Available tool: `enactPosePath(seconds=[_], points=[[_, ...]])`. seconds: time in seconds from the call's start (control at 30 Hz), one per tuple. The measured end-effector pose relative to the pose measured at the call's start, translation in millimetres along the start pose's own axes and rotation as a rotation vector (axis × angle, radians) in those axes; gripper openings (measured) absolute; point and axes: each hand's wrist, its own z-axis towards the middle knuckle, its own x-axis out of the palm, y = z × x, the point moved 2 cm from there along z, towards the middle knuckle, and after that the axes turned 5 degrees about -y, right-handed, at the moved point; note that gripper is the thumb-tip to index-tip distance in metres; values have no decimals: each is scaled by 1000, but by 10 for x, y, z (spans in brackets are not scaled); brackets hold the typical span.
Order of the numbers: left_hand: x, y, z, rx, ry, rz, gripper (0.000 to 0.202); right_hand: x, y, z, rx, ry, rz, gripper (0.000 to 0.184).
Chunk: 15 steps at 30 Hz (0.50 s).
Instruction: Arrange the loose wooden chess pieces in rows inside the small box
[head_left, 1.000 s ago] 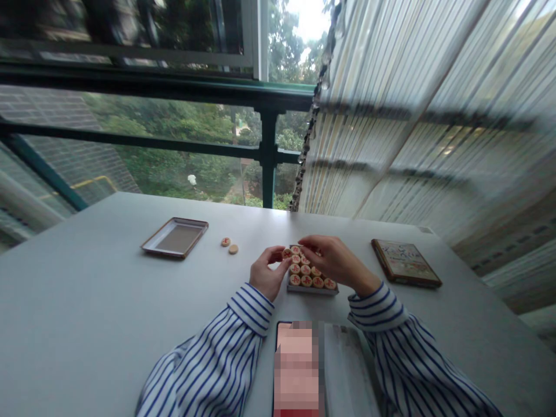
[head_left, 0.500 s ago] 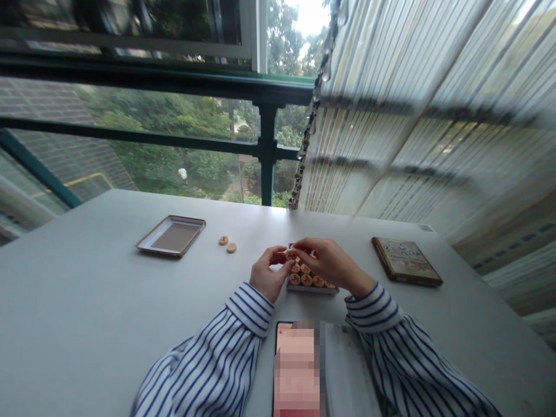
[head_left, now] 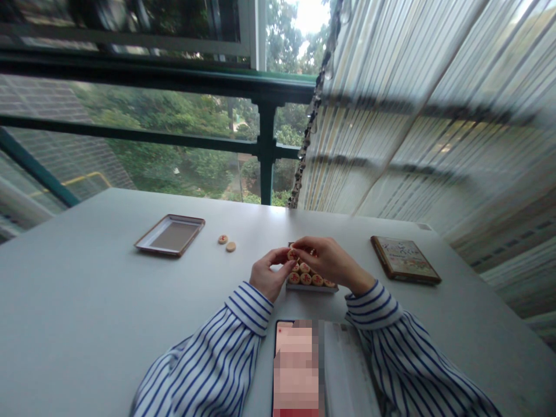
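Note:
Both my hands meet over a small box filled with round wooden Chinese chess pieces that bear red characters. One chess piece sits between the fingertips, above the box's far left part. My left hand pinches it from the left with thumb and forefinger. My right hand grips it from the right, its fingers bent over the box and hiding much of the far rows. Two loose pieces lie left of the hands: one with a red mark, the other a plain-faced piece.
An upturned box lid lies on the white table at the left. A closed, decorated box lies at the right. Near me are a phone, partly pixelated, and a pale flat object. Windows and a striped curtain stand behind.
Hardly anything differs. The piece between my fingertips seems slightly shifted or turned, and the whole view has moved a little.

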Motion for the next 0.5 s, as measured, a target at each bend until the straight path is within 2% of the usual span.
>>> enactPosePath(seconds=[0.5], points=[[-3, 53, 13, -116, 6, -131, 30, -4, -34, 2, 54, 22, 137, 22]])
